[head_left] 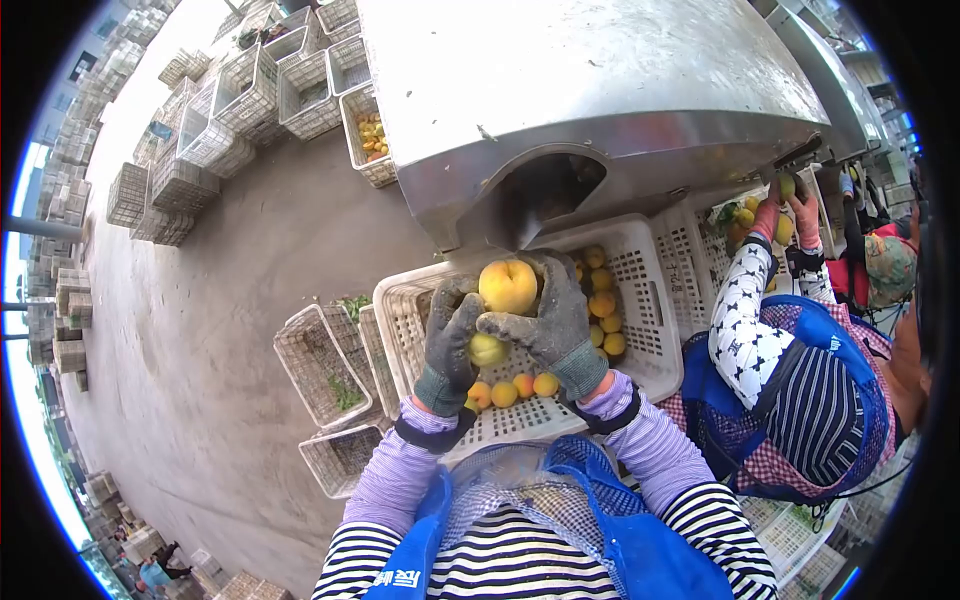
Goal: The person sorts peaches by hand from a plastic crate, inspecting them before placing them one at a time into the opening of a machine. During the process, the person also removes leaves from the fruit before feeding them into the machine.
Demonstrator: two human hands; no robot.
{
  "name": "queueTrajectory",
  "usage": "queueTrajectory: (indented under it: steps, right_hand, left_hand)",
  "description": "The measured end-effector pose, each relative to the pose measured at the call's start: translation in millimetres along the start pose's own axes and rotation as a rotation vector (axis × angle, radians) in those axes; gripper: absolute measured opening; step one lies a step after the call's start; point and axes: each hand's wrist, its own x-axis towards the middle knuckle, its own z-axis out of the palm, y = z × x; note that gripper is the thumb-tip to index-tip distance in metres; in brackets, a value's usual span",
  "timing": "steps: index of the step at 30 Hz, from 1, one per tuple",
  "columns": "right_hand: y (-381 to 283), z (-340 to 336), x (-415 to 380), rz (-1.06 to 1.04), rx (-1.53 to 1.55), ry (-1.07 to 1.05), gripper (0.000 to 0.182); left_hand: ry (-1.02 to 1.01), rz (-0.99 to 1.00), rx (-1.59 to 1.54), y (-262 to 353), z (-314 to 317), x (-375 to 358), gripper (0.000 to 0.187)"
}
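Both my hands wear dark, dirt-worn gloves and meet above a white plastic crate (655, 350). A large yellow-orange peach (508, 287) sits between them, with the fingers of my right hand (556, 322) curled round its right side. Closed at its left is my left hand (447, 345), which also has a smaller greenish-yellow peach (488, 350) against the palm side, below the thumbs. Several peaches (503, 394) lie in the crate under my wrists, and more peaches (602, 304) line its right side.
A metal machine with a dark chute opening (545, 190) stands just beyond the crate. At right, a co-worker in gloves (790, 210) handles fruit over another crate. Emptied-looking crates (325, 360) stand on the floor at left; stacked crates (240, 95) and one with fruit (370, 135) are farther back.
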Motion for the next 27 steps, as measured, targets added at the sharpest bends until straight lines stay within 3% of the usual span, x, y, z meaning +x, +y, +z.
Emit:
queueTrajectory:
  steps: [2, 3, 5, 7, 11, 14, 16, 17, 18, 19, 21, 23, 24, 27]
  right_hand:
    - [11, 5, 14, -0.054, -0.086, 0.085, 0.078]
    - [22, 8, 28, -0.114, -0.222, 0.132, 0.076]
    - [52, 14, 54, -0.199, -0.496, 0.175, 0.067]
    - [71, 15, 61, -0.199, -0.523, 0.166, 0.059]
    - [69, 15, 73, -0.083, -0.551, 0.117, 0.049]
    - [74, 17, 87, -0.139, -0.561, 0.08, 0.059]
    - [92, 32, 111, 0.109, -0.019, -0.065, 0.063]
    - [94, 33, 121, 0.102, -0.05, -0.074, 0.065]
    - [96, 34, 131, 0.096, -0.081, -0.082, 0.068]
    - [88, 28, 139, -0.043, -0.418, -0.034, 0.072]
    - [61, 6, 135, -0.161, -0.587, -0.001, 0.075]
    - [36, -19, 106, -0.12, -0.25, -0.024, 0.075]
    - [36, -22, 84, -0.18, -0.228, -0.074, 0.078]
    - [27, -15, 23, -0.192, -0.13, -0.15, 0.081]
  left_hand:
    - [-0.036, 0.486, 0.589, -13, -8, 14, 0.037]
    - [-0.024, 0.145, 0.252, -7, -2, 16, 0.046]
    - [-0.02, 0.155, 0.278, -9, -3, 14, 0.048]
    - [0.0, 0.258, 0.49, -44, -19, 0, 0.05]
    - [-0.036, 0.217, 0.526, -57, -24, -7, 0.049]
    - [-0.04, 0.259, 0.601, -60, -25, -7, 0.049]
    - [0.03, -0.032, 0.131, -38, -9, -7, 0.048]
    - [0.061, -0.177, -0.104, -26, -2, -5, 0.048]
    - [0.057, -0.126, -0.027, -24, -1, -1, 0.048]
    - [0.052, -0.075, 0.049, -22, -1, 3, 0.048]
    - [-0.036, 0.011, 0.111, -36, -7, 8, 0.048]
    - [-0.028, 0.051, 0.296, -23, -1, 14, 0.048]
    - [-0.023, 0.071, 0.387, -18, 2, 15, 0.049]
    - [0.026, -0.024, -0.104, -21, 16, 14, 0.049]
